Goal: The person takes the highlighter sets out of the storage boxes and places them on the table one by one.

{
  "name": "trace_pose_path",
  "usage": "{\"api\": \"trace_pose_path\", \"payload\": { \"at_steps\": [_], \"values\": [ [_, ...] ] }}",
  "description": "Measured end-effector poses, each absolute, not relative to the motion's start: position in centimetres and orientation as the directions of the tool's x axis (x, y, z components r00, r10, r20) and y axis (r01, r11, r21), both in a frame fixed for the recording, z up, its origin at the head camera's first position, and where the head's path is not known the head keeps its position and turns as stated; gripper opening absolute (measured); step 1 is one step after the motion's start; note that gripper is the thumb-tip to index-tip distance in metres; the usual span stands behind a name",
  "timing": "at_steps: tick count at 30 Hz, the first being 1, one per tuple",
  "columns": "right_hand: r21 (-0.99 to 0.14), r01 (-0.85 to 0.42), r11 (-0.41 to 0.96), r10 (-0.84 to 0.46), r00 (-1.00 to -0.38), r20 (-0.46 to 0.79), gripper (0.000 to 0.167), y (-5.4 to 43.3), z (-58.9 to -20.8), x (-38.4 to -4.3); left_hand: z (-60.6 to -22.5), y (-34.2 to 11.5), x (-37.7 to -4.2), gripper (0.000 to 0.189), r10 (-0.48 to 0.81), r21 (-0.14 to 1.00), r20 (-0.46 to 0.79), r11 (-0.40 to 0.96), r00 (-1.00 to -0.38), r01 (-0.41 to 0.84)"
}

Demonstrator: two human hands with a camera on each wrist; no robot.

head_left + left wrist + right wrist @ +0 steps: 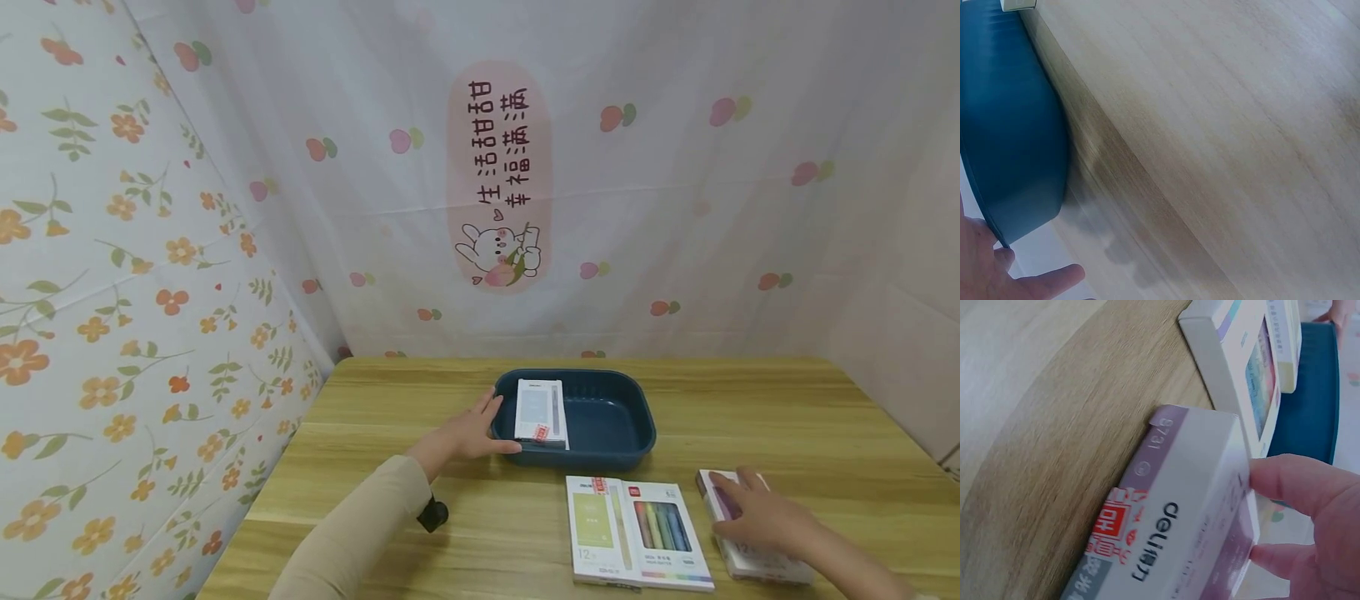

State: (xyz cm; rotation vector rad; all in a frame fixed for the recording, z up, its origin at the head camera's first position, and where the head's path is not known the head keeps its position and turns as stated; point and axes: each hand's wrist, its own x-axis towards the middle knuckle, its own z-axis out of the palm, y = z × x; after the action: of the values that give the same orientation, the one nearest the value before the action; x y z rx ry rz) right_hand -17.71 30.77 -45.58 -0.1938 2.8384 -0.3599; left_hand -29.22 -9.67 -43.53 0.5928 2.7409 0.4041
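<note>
My left hand (474,429) touches the left end of a dark blue plastic basin (648,421), its fingers spread along the rim. In the left wrist view some fingertips sit behind the basin's rim (1007,244). A white box with a pale blue panel (538,410) lies inside the basin, at its left. My right hand (768,517) lies over a white and purple box (761,567) on the table. In the right wrist view two straight digits touch the far edge of that deli box (1179,506); its other side is hidden from me.
In front of the basin, a white box with a yellow-green panel (592,529) and a box with a window showing coloured sticks (675,567) lie side by side. A small black object (432,514) is by my left wrist. Patterned curtains (675,208) stand behind the wooden table (405,392).
</note>
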Motion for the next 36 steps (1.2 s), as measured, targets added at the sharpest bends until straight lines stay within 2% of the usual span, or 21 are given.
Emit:
{"api": "trace_pose_path", "payload": {
  "at_steps": [15, 26, 36],
  "values": [
    [-0.304, -0.144, 0.942, -0.227, -0.938, -0.261, 0.073, 30.4, -45.5, -17.0, -43.6, -9.7, -29.3, 0.100, 0.434, 0.344, -0.239, 0.874, -0.869, 0.342],
    [-0.306, -0.178, 0.935, -0.253, -0.941, -0.224, 0.068, 29.6, -45.2, -16.6, -43.6, -9.7, -29.3, 0.100, 0.436, 0.345, -0.232, 0.873, -0.869, 0.346],
    [-0.299, -0.111, 0.948, -0.197, -0.940, -0.278, 0.074, 28.8, -45.3, -16.9, -43.7, -9.7, -29.3, 0.101, 0.439, 0.345, -0.232, 0.871, -0.868, 0.349]
  ]
}}
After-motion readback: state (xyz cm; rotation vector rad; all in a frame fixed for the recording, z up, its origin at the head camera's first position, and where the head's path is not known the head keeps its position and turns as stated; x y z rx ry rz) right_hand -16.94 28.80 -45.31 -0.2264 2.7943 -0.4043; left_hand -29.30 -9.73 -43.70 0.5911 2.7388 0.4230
